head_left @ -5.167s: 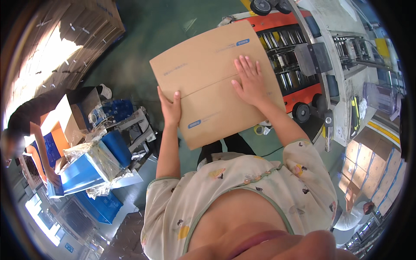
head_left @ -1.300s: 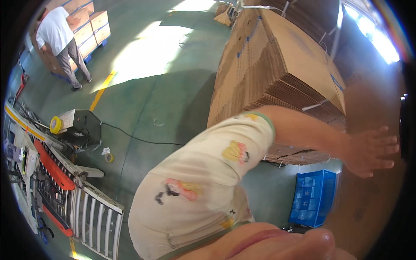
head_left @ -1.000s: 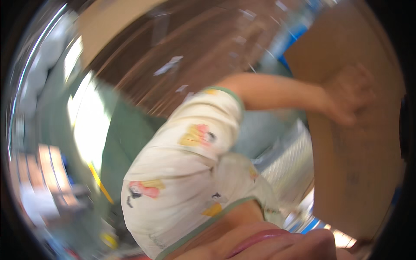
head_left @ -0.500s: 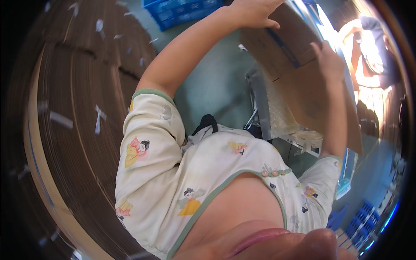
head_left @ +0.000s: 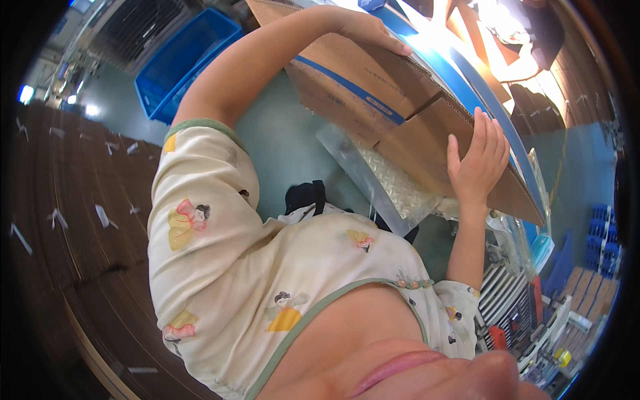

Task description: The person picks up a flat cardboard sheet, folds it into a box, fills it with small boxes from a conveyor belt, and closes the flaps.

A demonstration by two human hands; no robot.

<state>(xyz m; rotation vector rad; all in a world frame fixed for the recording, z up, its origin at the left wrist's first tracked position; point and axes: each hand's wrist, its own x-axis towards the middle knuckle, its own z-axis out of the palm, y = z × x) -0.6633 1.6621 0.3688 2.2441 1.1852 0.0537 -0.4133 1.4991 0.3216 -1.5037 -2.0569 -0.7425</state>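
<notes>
A brown cardboard box (head_left: 417, 143) with a blue printed stripe stands tilted in front of me, its corrugated edge running from upper left to lower right. Over its upper edge lies my left hand (head_left: 370, 30), gripping the cardboard; some of its fingers are hidden. My right hand (head_left: 479, 157) is against the box farther right, fingers stretched out and thumb apart. Whether its palm presses on the cardboard I cannot tell. Below the box hangs clear plastic wrap (head_left: 383, 180).
Beyond the box runs a blue-edged bench (head_left: 467, 63). A blue crate (head_left: 157, 90) sits on the floor at upper left. Stacked flat cardboard (head_left: 73, 200) with white strips fills the left. Another person (head_left: 533, 40) is at far right. A roller conveyor (head_left: 500, 297) lies at lower right.
My view has turned, bringing the blue crate and conveyor into sight. The box now shows its long edge. My left hand has shifted along it, and my right hand's fingers are extended upright.
</notes>
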